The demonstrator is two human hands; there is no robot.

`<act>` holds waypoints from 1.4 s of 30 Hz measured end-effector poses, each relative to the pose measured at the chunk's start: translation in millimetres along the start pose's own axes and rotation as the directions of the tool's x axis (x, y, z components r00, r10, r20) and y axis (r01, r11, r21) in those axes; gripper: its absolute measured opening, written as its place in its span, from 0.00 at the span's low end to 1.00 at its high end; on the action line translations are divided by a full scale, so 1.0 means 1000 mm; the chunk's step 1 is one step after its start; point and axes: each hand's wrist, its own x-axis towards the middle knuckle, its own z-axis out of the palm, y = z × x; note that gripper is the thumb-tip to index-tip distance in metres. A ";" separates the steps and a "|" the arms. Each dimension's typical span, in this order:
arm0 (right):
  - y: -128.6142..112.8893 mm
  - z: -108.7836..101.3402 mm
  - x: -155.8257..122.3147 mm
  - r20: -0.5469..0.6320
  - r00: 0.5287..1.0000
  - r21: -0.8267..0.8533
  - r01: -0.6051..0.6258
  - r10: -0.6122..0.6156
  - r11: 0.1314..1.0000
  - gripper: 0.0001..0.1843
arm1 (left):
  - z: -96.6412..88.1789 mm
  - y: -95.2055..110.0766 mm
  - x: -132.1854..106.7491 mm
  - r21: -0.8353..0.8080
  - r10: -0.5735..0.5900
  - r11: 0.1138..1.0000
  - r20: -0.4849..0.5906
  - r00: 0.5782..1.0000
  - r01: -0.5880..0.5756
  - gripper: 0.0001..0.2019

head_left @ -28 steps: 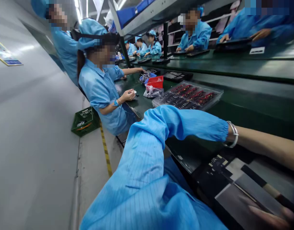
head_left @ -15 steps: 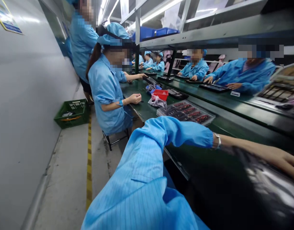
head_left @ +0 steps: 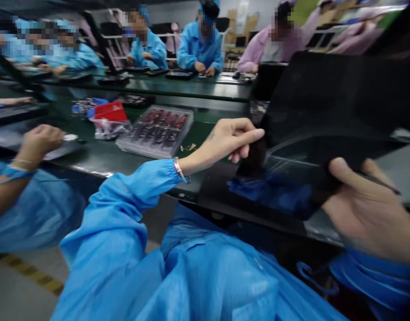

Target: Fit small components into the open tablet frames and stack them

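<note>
A large black panel (head_left: 325,107), flat and glossy with reflections near its lower edge, is raised and tilted in front of me. My right hand (head_left: 368,209) grips its lower right edge, the thumb lying over the glossy face. At the left edge, my left hand (head_left: 229,140) has its fingers curled in a pinch, and the panel's border appears to be between them. Below, a dark flat piece (head_left: 221,187) rests at the bench's front edge, partly covered by the panel. Slight blur hides the panel's finer details.
Left of my hands on the green bench (head_left: 97,156) stands a clear compartment tray (head_left: 154,131) of red and black parts. Beyond it are a red bin (head_left: 111,111), a plastic bag (head_left: 107,128) and a blue bin (head_left: 91,107). A co-worker's hand (head_left: 40,140) is at far left.
My view has swung right, from the aisle to the bench. My left hand, earlier stretched out at the right edge, is now at the panel's left side. The raised panel and my right hand have come into view.
</note>
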 end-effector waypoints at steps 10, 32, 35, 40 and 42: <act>0.027 -0.009 -0.010 0.078 0.862 0.448 -0.479 0.501 0.755 0.15 | 0.006 -0.022 0.001 -0.208 -0.285 0.938 -0.013 0.958 0.276 0.23; -0.012 -0.018 0.008 -0.263 0.960 -0.022 0.098 -0.101 0.995 0.15 | -0.018 -0.044 0.020 -0.126 -0.069 0.988 0.181 0.981 0.093 0.24; -0.027 -0.019 -0.004 0.075 0.844 -0.447 0.504 -0.530 0.739 0.13 | -0.026 -0.053 0.033 -0.059 0.030 0.998 0.180 0.983 -0.019 0.27; -0.005 0.009 -0.043 0.462 0.451 -0.387 0.877 -0.764 0.284 0.17 | -0.021 -0.083 0.031 -0.002 0.073 0.997 0.194 0.978 -0.074 0.21; 0.010 0.016 -0.056 0.476 0.458 -0.420 0.869 -0.751 0.263 0.15 | -0.028 -0.095 0.027 0.047 0.007 0.999 0.285 0.959 -0.021 0.25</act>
